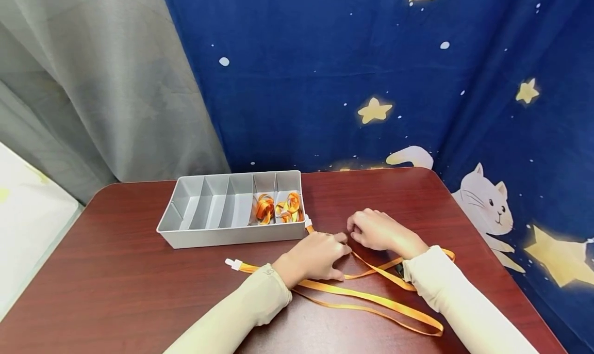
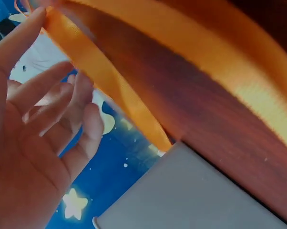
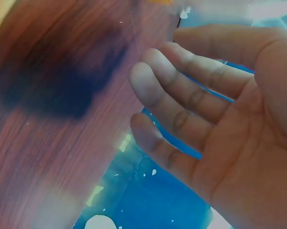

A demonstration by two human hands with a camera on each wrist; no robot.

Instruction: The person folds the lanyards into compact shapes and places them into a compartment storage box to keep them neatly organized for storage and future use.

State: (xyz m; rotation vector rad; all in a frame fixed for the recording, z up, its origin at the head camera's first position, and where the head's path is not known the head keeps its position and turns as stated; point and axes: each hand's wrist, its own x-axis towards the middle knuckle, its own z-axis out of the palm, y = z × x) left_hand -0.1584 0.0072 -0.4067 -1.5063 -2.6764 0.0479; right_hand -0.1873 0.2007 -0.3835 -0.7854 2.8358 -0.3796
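Note:
Two orange lanyards lie loose on the table. The nearer lanyard (image 1: pixel 371 292) runs from a white clip (image 1: pixel 234 264) at left, under my left wrist, to a loop at front right. The farther lanyard (image 1: pixel 382 272) starts by the tray's right corner, passes my left hand and crosses itself near my right sleeve. My left hand (image 1: pixel 317 256) is over the lanyards. In the left wrist view, its thumb and index fingertips are at the edge of an orange strap (image 2: pixel 110 81), fingers loosely bent. My right hand (image 3: pixel 220 105) hovers to the right, fingers relaxed, palm bare.
A grey divided tray (image 1: pixel 236 235) stands at the back left. Its two right compartments each hold a coiled orange lanyard (image 1: pixel 265 208); the other compartments show bare bottoms. The dark red table (image 1: pixel 139 287) ends at curtains behind (image 1: pixel 297 85).

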